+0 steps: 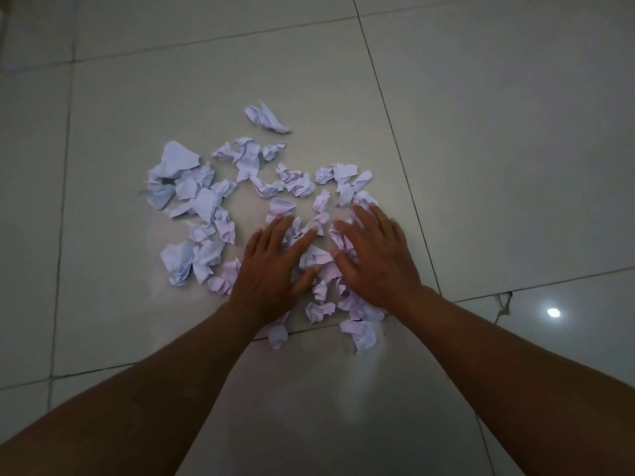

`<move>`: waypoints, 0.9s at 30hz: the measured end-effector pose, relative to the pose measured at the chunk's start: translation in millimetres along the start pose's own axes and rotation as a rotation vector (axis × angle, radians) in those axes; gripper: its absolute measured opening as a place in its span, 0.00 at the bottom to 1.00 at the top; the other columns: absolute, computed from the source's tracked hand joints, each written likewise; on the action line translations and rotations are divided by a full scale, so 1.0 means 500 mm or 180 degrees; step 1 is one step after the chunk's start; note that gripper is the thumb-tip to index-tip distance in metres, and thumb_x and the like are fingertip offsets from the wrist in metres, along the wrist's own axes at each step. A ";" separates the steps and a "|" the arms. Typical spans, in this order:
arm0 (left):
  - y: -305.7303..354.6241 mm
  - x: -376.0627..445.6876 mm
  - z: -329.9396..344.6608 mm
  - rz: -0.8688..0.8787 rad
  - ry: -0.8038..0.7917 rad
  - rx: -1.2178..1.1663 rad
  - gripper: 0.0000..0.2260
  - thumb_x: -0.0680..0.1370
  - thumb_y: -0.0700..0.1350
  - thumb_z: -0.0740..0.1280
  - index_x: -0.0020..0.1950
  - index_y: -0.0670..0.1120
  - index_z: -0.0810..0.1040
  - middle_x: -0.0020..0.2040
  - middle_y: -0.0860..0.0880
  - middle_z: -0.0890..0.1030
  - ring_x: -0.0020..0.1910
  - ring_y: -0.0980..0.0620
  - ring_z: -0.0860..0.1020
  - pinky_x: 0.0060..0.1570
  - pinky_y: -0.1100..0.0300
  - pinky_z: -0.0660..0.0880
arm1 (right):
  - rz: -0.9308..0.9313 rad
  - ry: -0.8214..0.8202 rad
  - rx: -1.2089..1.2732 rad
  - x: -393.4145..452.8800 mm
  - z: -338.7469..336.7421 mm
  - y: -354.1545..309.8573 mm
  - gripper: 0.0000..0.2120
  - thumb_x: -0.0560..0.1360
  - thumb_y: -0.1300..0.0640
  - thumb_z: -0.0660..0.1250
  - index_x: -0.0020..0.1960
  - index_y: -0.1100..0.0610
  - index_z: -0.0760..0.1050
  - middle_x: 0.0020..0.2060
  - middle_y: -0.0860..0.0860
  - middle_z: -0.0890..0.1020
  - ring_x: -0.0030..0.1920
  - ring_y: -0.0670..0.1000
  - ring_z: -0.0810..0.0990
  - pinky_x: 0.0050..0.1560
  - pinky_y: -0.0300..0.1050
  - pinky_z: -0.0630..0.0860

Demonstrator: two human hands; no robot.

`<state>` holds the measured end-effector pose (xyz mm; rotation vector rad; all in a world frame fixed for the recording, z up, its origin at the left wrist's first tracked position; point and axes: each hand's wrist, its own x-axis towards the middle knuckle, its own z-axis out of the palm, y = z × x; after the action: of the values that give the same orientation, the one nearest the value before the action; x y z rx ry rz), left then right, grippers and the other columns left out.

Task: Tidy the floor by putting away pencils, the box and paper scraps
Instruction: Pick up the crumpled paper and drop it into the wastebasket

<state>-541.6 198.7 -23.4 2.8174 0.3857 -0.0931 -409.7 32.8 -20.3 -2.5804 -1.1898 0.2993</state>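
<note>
Crumpled white scraps point(206, 201) lie scattered on the tiled floor point(481, 149), most in a loose patch mid-frame, one piece apart at the far edge. My left hand point(275, 266) and right hand point(374, 259) rest palm-down on the near scraps, fingers spread, gripping nothing. Bare forearms reach in from below. A light glare point(553, 312) shows on the tile at right.
</note>
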 end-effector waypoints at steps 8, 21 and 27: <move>-0.010 0.034 -0.035 0.0092 0.0262 0.0179 0.34 0.77 0.71 0.53 0.80 0.58 0.56 0.81 0.44 0.53 0.80 0.43 0.50 0.76 0.39 0.47 | -0.0807 -0.0031 -0.0279 -0.066 -0.016 0.004 0.47 0.67 0.21 0.55 0.78 0.46 0.59 0.79 0.57 0.52 0.79 0.58 0.49 0.74 0.68 0.50; -0.050 -0.011 -0.011 0.0554 -0.0151 0.0176 0.42 0.71 0.77 0.55 0.80 0.58 0.53 0.82 0.46 0.48 0.80 0.45 0.47 0.77 0.41 0.49 | -0.0380 0.0031 -0.0469 -0.029 0.000 0.021 0.40 0.71 0.24 0.52 0.78 0.41 0.54 0.80 0.55 0.46 0.79 0.59 0.45 0.74 0.69 0.48; -0.043 -0.005 0.005 0.0615 0.0175 0.0263 0.37 0.75 0.73 0.56 0.79 0.53 0.62 0.78 0.42 0.62 0.76 0.41 0.61 0.74 0.42 0.59 | -0.0480 -0.0124 -0.0375 -0.018 0.022 0.024 0.38 0.70 0.24 0.54 0.73 0.44 0.66 0.79 0.58 0.53 0.79 0.59 0.49 0.73 0.70 0.50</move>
<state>-549.9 217.3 -31.6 2.9269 0.1224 0.0100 -410.2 20.3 -33.9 -2.5749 -1.4476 0.2549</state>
